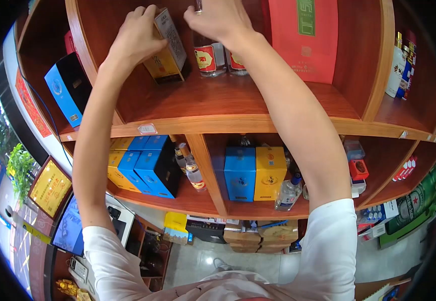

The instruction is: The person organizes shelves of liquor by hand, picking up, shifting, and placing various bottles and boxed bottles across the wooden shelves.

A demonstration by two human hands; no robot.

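Note:
On the upper shelf my left hand [138, 35] is closed around the top of a yellow box [167, 64] with a dark printed side, which leans slightly. Just right of it stands a clear glass bottle [206, 58] with a red and yellow label. My right hand [220, 20] has its fingers wrapped at this bottle's neck, and the bottle's base appears to be at the shelf surface. A second similar bottle [236, 64] stands close beside it, partly hidden behind my right wrist.
A large red box [306, 42] stands right of the bottles. A blue box [63, 93] is in the left compartment. Below, the lower shelf holds blue boxes [155, 168], a yellow box [270, 173] and glass bottles [289, 193]. A wooden shelf edge [228, 125] runs under my forearms.

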